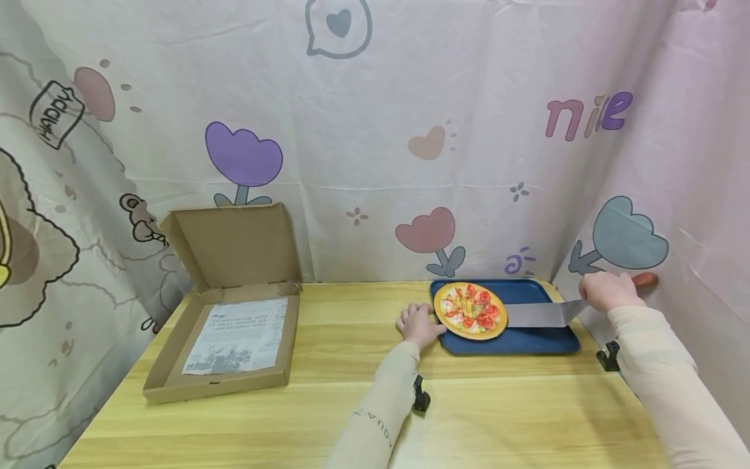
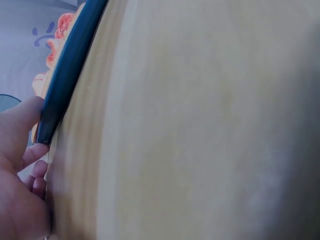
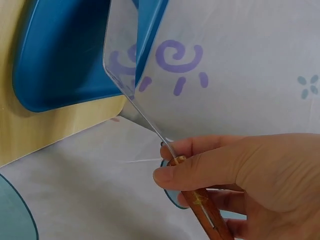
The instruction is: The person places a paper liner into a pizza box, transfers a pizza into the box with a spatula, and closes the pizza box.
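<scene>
A pizza with a yellow-orange edge point(image 1: 471, 311) lies at the left end of the blue tray point(image 1: 504, 345). My left hand point(image 1: 418, 324) is at the tray's left edge; in the left wrist view, the thumb and a finger of this hand point(image 2: 22, 155) pinch the rim of the tray point(image 2: 67, 70). My right hand point(image 1: 611, 291) grips the wooden handle point(image 1: 644, 280) of a metal spatula, whose flat blade point(image 1: 536, 315) reaches over the tray to the pizza's right edge. In the right wrist view the right hand point(image 3: 240, 175) has fingers curled round the handle point(image 3: 202, 207).
An open cardboard box point(image 1: 231, 384) with printed paper point(image 1: 237, 335) inside stands on the left of the wooden table point(image 1: 351, 365), its lid raised at the back. A patterned curtain point(image 1: 351, 130) hangs behind the table and along both sides.
</scene>
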A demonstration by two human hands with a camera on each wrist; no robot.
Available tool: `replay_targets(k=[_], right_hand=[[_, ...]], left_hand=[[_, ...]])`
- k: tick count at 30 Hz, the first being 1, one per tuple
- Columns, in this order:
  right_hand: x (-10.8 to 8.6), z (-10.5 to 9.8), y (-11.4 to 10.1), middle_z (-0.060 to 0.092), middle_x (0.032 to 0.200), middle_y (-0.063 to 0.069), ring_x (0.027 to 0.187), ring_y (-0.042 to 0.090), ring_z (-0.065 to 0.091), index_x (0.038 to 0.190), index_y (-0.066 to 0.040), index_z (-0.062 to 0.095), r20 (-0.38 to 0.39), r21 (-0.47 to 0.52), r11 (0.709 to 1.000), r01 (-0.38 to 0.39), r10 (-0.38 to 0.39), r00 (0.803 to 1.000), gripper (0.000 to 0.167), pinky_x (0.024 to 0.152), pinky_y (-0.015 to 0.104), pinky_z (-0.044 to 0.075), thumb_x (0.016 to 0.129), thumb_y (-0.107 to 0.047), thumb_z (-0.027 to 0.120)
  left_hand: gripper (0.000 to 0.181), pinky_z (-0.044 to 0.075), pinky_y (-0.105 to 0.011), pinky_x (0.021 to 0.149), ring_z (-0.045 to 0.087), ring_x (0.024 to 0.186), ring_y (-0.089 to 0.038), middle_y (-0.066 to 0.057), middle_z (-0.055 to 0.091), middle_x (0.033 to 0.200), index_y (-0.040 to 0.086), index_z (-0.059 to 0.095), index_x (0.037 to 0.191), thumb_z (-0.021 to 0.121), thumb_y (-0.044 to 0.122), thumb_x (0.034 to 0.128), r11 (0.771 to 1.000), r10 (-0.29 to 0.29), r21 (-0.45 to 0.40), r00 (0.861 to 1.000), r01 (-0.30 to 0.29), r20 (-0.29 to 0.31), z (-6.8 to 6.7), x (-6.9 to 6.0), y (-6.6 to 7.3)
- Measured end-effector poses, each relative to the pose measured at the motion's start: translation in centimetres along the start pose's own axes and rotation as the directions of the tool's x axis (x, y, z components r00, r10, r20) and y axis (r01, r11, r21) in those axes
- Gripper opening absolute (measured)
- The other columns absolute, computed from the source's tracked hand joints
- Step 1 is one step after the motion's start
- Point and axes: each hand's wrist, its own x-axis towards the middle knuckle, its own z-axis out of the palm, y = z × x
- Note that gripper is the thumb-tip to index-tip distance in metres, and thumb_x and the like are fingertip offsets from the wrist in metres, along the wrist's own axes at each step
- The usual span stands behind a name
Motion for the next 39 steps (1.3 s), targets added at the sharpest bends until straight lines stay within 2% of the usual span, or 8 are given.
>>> replay_targets(k=[6, 9, 11, 15, 19, 25, 31, 39], right_hand=[[0.2, -0.4, -0.6, 0.066, 0.067, 0.007, 0.064, 0.024, 0.052, 0.070, -0.009, 0.070, -0.084, -0.090, 0.995, 0.050, -0.058, 0.995, 0.023, 0.067, 0.050, 0.042, 0.079, 0.008, 0.058], [0.2, -0.5, -0.6, 0.066, 0.067, 0.006, 0.065, 0.024, 0.052, 0.069, -0.009, 0.069, -0.080, -0.060, 0.997, 0.053, -0.058, 0.995, 0.023, 0.068, 0.052, 0.041, 0.078, 0.009, 0.058], [0.1, -0.4, -0.5, 0.064, 0.067, 0.006, 0.066, 0.024, 0.050, 0.069, -0.009, 0.069, -0.043, -0.001, 0.999, 0.038, -0.038, 0.998, 0.024, 0.071, 0.055, 0.039, 0.076, 0.010, 0.057], [-0.1, -0.1, -0.1, 0.064, 0.072, 0.007, 0.069, 0.025, 0.049, 0.071, -0.008, 0.069, 0.089, 0.099, 0.995, -0.012, 0.003, 0.996, 0.022, 0.073, 0.058, 0.036, 0.071, 0.013, 0.060], [-0.3, 0.2, 0.0, 0.064, 0.074, 0.007, 0.069, 0.025, 0.050, 0.074, -0.007, 0.069, 0.168, 0.116, 0.993, -0.031, 0.011, 0.986, 0.020, 0.069, 0.055, 0.038, 0.070, 0.012, 0.066], [-0.3, 0.6, -0.2, 0.064, 0.072, 0.008, 0.068, 0.025, 0.050, 0.071, -0.007, 0.068, 0.103, 0.105, 0.995, -0.005, -0.005, 0.995, 0.023, 0.071, 0.057, 0.035, 0.071, 0.014, 0.059], [-0.1, 1.2, -0.5, 0.056, 0.067, 0.003, 0.068, 0.025, 0.048, 0.067, -0.010, 0.064, 0.058, 0.103, 0.995, 0.005, -0.011, 0.998, 0.027, 0.071, 0.056, 0.033, 0.073, 0.014, 0.053], [0.5, 1.9, -1.0, 0.054, 0.063, 0.004, 0.067, 0.025, 0.048, 0.063, -0.010, 0.063, 0.025, 0.059, 0.998, -0.005, 0.003, 1.000, 0.028, 0.071, 0.054, 0.034, 0.080, 0.012, 0.056]], left_hand=[[0.045, 0.030, -0.052, 0.099, 0.043, 0.112, -0.030, -0.008, 0.053, 0.122, 0.017, 0.065, 0.114, 0.080, 0.038, 0.0771, 1.000, -0.003, -0.009, 1.000, 0.003, 0.004, 0.2, 0.0, -0.1], [0.046, 0.030, -0.052, 0.100, 0.043, 0.114, -0.030, -0.009, 0.053, 0.123, 0.016, 0.064, 0.116, 0.080, 0.037, 0.0773, 1.000, -0.004, -0.015, 1.000, 0.004, 0.007, 0.1, 0.0, 0.0], [0.047, 0.030, -0.052, 0.100, 0.043, 0.114, -0.030, -0.009, 0.053, 0.123, 0.016, 0.064, 0.116, 0.080, 0.037, 0.0768, 1.000, -0.004, -0.020, 1.000, 0.004, 0.003, 0.1, 0.0, 0.0], [0.049, 0.030, -0.052, 0.101, 0.043, 0.115, -0.029, -0.009, 0.053, 0.123, 0.015, 0.064, 0.117, 0.080, 0.036, 0.0767, 1.000, -0.003, -0.031, 1.000, 0.003, 0.001, 0.1, -0.1, 0.1], [0.048, 0.030, -0.052, 0.101, 0.043, 0.116, -0.029, -0.009, 0.053, 0.123, 0.015, 0.064, 0.118, 0.080, 0.036, 0.0772, 1.000, -0.004, -0.030, 1.000, 0.004, 0.008, 0.1, -0.1, 0.1], [0.047, 0.030, -0.052, 0.101, 0.043, 0.116, -0.030, -0.009, 0.054, 0.124, 0.016, 0.064, 0.116, 0.080, 0.037, 0.0769, 1.000, -0.009, -0.017, 1.000, 0.010, 0.005, 0.3, 0.1, 0.1], [0.047, 0.030, -0.051, 0.101, 0.043, 0.115, -0.028, -0.008, 0.054, 0.123, 0.016, 0.064, 0.116, 0.080, 0.036, 0.0767, 0.999, -0.012, -0.030, 1.000, 0.013, 0.006, 0.4, 0.3, 0.0], [0.047, 0.030, -0.051, 0.100, 0.043, 0.114, -0.029, -0.009, 0.054, 0.122, 0.015, 0.064, 0.116, 0.080, 0.036, 0.0768, 1.000, -0.005, -0.025, 1.000, 0.005, 0.006, 0.1, -0.1, 0.1]])
